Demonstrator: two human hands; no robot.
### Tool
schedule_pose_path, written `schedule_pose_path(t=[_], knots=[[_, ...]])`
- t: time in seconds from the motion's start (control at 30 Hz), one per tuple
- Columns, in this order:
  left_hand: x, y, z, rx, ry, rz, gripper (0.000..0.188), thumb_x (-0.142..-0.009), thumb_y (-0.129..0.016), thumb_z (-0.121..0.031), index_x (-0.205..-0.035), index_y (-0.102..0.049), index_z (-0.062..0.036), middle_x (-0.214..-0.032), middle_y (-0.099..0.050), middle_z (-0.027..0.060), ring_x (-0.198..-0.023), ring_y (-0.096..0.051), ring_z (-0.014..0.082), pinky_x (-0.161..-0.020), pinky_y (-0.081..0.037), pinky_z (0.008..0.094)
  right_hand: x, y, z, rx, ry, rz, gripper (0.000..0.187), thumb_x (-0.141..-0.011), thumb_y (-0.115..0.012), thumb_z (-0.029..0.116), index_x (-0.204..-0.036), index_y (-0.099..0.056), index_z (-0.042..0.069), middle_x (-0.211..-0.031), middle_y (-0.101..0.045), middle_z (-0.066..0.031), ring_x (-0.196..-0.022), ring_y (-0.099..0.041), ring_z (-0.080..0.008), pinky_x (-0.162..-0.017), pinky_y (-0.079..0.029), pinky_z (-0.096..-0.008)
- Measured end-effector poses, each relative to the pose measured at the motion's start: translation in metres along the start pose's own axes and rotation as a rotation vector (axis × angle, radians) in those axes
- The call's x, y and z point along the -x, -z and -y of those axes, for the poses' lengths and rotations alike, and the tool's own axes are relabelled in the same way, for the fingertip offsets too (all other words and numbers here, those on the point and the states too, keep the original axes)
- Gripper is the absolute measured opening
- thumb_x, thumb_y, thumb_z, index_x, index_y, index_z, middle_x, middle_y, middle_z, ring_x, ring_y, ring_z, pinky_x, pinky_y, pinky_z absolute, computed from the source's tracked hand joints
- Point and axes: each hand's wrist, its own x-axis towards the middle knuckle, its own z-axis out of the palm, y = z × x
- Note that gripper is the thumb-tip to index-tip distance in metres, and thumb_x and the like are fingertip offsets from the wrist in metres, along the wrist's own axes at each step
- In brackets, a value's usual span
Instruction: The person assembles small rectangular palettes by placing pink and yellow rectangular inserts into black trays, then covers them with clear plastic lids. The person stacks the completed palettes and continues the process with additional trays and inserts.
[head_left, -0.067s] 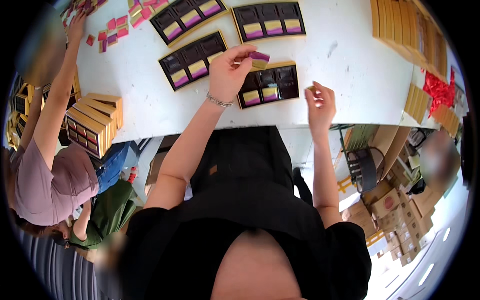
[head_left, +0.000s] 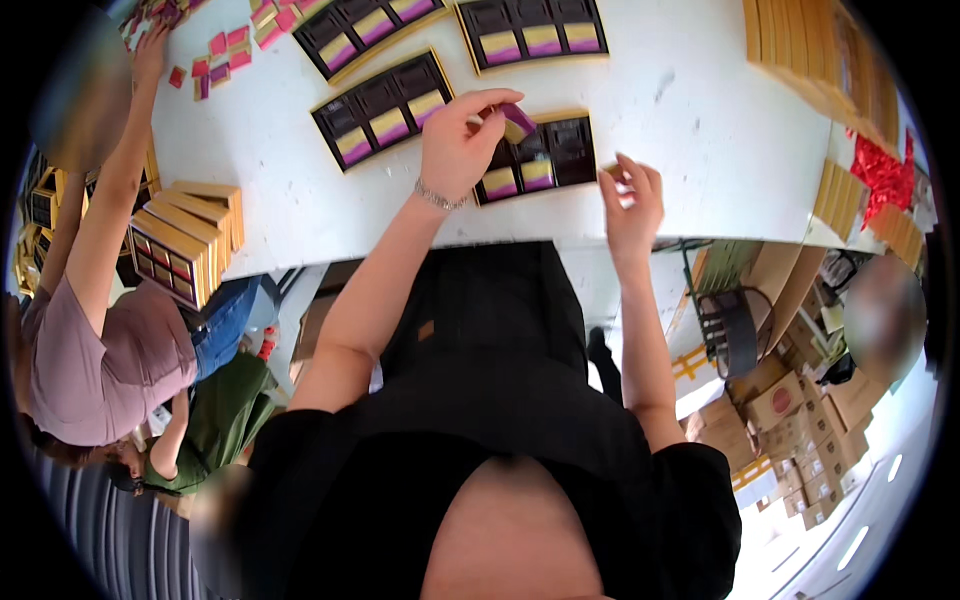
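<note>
Pinched in my left hand point(head_left: 460, 145) is a small purple-and-gold wrapped packet point(head_left: 518, 122), tilted over the upper left part of a dark compartment box point(head_left: 572, 138) with a gold rim. In that box, two gold-and-purple packets point(head_left: 537, 174) lie in the near row, at the left and middle. The far left compartment is partly hidden by my hand. My right hand point(head_left: 636, 205) hovers just off the box's right edge, fingers curled together around something small that is too blurred to name.
Three similar boxes, one of them a box point(head_left: 380, 110) at the left, hold packets in their near rows. Loose pink and gold packets point(head_left: 228, 48) lie far left, beside a co-worker's arm point(head_left: 125, 150). Gold-edged boxes are stacked at left point(head_left: 185, 240) and far right point(head_left: 815, 70), near red material point(head_left: 880, 175).
My right hand has moved slightly left, closer to the box. The packet in my left hand has tipped more steeply downward. The view has shifted a little.
</note>
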Motion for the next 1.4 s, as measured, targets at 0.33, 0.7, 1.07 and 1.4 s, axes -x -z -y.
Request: schedule_pose_path(t=[0.33,0.7,1.07,1.4], knots=[[0.027,0.021,0.016,0.151,0.164,0.086,0.015,-0.092,-0.062,-0.007,-0.105,-0.067,-0.0006,-0.096,-0.067,0.0007,-0.086,-0.061,0.0068,-0.076,-0.05,0.0232,0.036,-0.074,-0.015,0.252,0.306,-0.229,0.044,-0.08,-0.074,0.028,-0.114,-0.06,0.003,-0.119,-0.056,-0.0141,-0.107,-0.053,-0.0332,-0.092,-0.039,-0.0495],[-0.064,0.217,-0.004,-0.085,0.009,-0.648,0.021,-0.091,-0.064,-0.014,-0.106,-0.064,0.0005,-0.09,-0.065,0.0041,-0.078,-0.062,0.0109,-0.069,-0.058,0.0272,0.044,-0.056,-0.021,0.611,0.493,0.23,0.067,-0.094,-0.048,0.044,-0.144,-0.037,0.001,-0.152,-0.034,-0.0147,-0.143,-0.027,-0.0339,-0.115,-0.006,-0.0592],[-0.189,0.269,0.023,-1.094,-0.37,-0.141,0.037,-0.074,-0.075,-0.011,-0.11,-0.066,-0.0109,-0.115,-0.063,0.0044,-0.11,-0.056,0.0275,-0.09,-0.05,0.0361,-0.2,-0.179,0.206,0.007,0.936,0.122,0.025,-0.084,-0.063,0.002,-0.109,-0.064,0.005,-0.103,-0.064,-0.0138,-0.097,-0.061,-0.0322,-0.083,-0.049,-0.0403],[-0.138,0.261,0.017,-0.877,-0.327,-0.417,0.03,-0.078,-0.074,-0.022,-0.105,-0.068,-0.0108,-0.103,-0.064,0.0073,-0.097,-0.061,0.0277,-0.082,-0.052,0.0378,-0.235,-0.26,0.254,-0.405,0.464,0.494,0.036,-0.091,-0.058,0.006,-0.127,-0.058,0.005,-0.11,-0.066,-0.01,-0.101,-0.065,-0.024,-0.088,-0.055,-0.0381]])
